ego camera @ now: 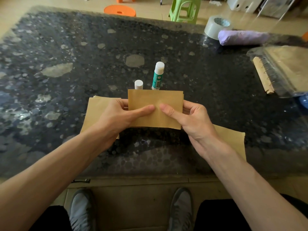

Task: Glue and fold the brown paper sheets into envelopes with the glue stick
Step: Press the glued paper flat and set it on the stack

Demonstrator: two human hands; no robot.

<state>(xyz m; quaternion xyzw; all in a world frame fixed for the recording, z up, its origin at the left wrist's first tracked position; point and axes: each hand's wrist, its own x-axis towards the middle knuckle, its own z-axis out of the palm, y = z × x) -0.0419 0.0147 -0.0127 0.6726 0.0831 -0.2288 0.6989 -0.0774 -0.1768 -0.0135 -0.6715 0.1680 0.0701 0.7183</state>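
I hold a folded brown paper sheet (155,99) above the table's near middle. My left hand (120,117) grips its left edge, thumb laid across the front. My right hand (191,119) grips the right edge, its thumb also on the front, so the two thumb tips nearly meet. Behind the sheet the glue stick (158,75) stands upright, green and white, with the white glue showing. Its white cap (138,84) stands just to the left. A stack of brown sheets (93,114) lies under my left hand. Another brown sheet (233,140) lies under my right wrist.
The dark speckled table (66,64) has a grey tape roll (216,25), a purple folded umbrella (243,37) and a spiral notebook in clear plastic (281,70) at the right. An orange stool (120,10) and a green stool (185,9) stand beyond the far edge.
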